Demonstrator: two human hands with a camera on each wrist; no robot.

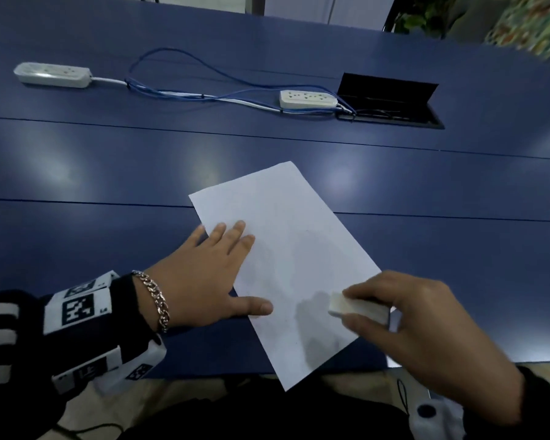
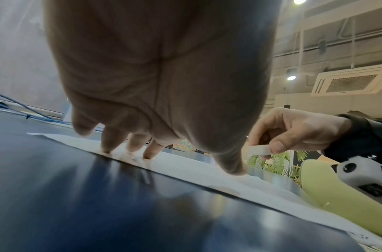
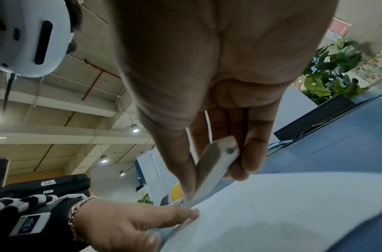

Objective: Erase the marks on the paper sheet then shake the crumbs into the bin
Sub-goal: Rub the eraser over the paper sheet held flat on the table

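While pinned, paper sheet [image 1: 286, 249] under left hand [image 1: 204, 277]

paper sheet [image 1: 286, 258]: on the table [image 1: 426, 192], near edge overhanging
left hand [image 1: 204, 277]: on sheet's left edge
right hand [image 1: 426, 331]: over its right side, with eraser [image 1: 356, 308]
power strips [image 1: 308, 99]: far behind

We see glossy dark-blue counter [image 1: 77, 160] with seam lines. Two white plastic power strips: one far left [image 1: 52, 74], one [image 1: 308, 99] just beside open black cable hatch [image 1: 389, 101]. Blue cables [image 1: 185, 90] loop between strips. Leafy green plant [image 3: 332, 71] beyond counter's far edge.
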